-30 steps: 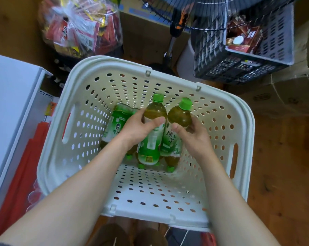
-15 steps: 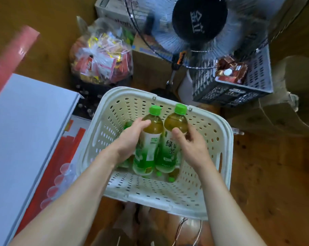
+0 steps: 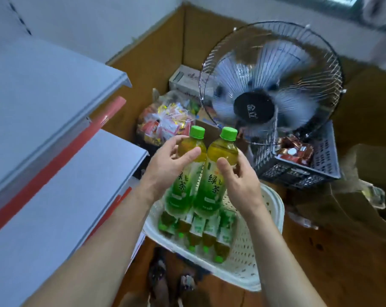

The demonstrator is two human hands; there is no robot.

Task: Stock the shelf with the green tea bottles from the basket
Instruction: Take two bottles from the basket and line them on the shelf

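Presently: two green tea bottles (image 3: 197,171), caps up, touching, above the basket (image 3: 274,209); left hand (image 3: 165,167) fingers and right hand (image 3: 240,182) fingers wrapped round one each; shelf (image 3: 61,196) lies left of the basket, nearer the left hand.

This looks like a small shop's stockroom corner. Grey metal retail shelves with red price strips (image 3: 54,134) stand left of a round wire-caged floor fan (image 3: 269,85). Around the fan sit a clear plastic bag of wrapped snacks (image 3: 165,122), a dark plastic crate of packets (image 3: 298,165) and cardboard boxes (image 3: 187,82).
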